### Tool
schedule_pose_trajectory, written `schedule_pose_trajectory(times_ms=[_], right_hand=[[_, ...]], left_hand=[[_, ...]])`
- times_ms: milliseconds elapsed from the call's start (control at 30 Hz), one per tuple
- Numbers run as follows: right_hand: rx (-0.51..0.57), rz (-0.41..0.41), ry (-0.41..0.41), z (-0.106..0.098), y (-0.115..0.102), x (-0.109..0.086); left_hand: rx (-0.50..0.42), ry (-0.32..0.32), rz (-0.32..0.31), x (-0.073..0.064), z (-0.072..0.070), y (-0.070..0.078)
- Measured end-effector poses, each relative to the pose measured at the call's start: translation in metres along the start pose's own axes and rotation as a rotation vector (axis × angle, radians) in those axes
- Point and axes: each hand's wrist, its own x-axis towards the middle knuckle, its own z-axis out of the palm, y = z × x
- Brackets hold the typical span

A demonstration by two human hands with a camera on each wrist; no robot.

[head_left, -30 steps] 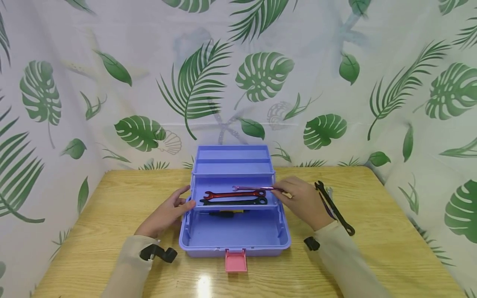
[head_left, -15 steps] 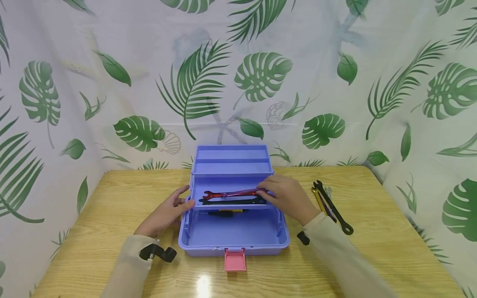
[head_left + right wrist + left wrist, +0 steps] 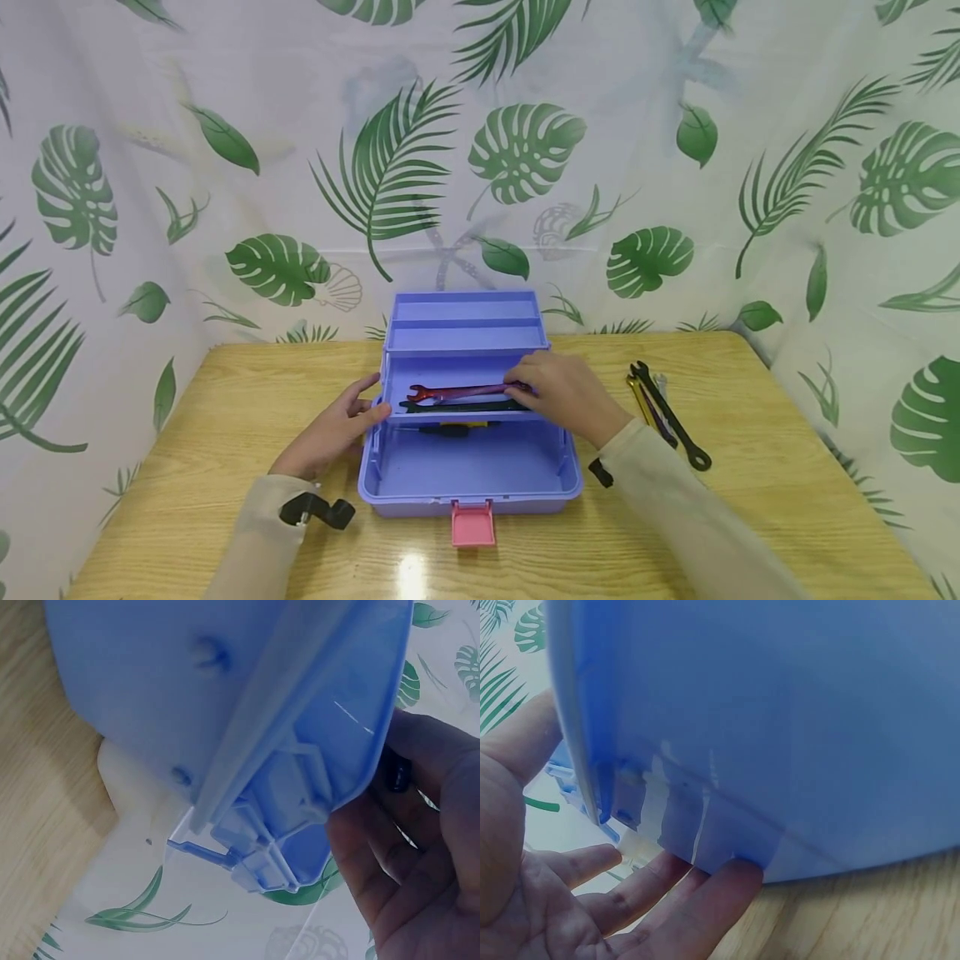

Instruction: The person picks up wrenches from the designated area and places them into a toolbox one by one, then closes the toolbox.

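Note:
In the head view a blue-purple toolbox (image 3: 472,471) stands unfolded, its tray (image 3: 450,367) raised at the back. Within the tray lie a red combination wrench (image 3: 442,391) and a black one (image 3: 461,407). My right hand (image 3: 566,396) reaches over the tray's right side and pinches a purple wrench (image 3: 491,389), which lies close along the red one; its right end is hidden by the fingers. My left hand (image 3: 337,425) holds the toolbox by its left side, thumb at the tray's edge; the left wrist view has the fingers (image 3: 705,915) against the outer wall.
To the right on the wooden table (image 3: 750,400) lie a black wrench (image 3: 671,417), a yellow one (image 3: 640,398) and others partly covered. A dark-handled tool (image 3: 453,430) lies in the box bottom under the tray. The pink latch (image 3: 472,527) hangs down in front.
My right hand has moved left and lowered the purple wrench into the tray against the red one. The yellow wrench on the right has come into sight. My left hand stays put.

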Motion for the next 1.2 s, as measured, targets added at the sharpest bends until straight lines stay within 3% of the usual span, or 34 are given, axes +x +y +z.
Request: schedule_pose_trajectory(times_ms=[433, 667, 800, 900, 1033, 1200], right_hand=[[0.019, 0.05, -0.155, -0.001, -0.002, 0.004], [0.03, 0.055, -0.159, 0.002, -0.002, 0.004], [0.089, 0.078, -0.145, -0.005, 0.001, 0.0], [0.147, 0.137, -0.096, -0.018, 0.007, -0.008], [0.183, 0.293, -0.042, -0.031, 0.023, -0.026], [0.182, 0.485, -0.039, -0.035, 0.043, -0.053]], left_hand=[[0.0, 0.011, 0.008, -0.002, 0.001, 0.001], [-0.001, 0.019, -0.001, -0.002, 0.001, 0.001], [0.002, 0.017, 0.001, -0.001, 0.0, 0.0], [0.002, 0.012, 0.001, -0.001, -0.001, 0.001], [-0.002, 0.001, 0.002, 0.0, -0.001, 0.001], [-0.005, -0.011, 0.006, 0.002, -0.002, -0.003]])
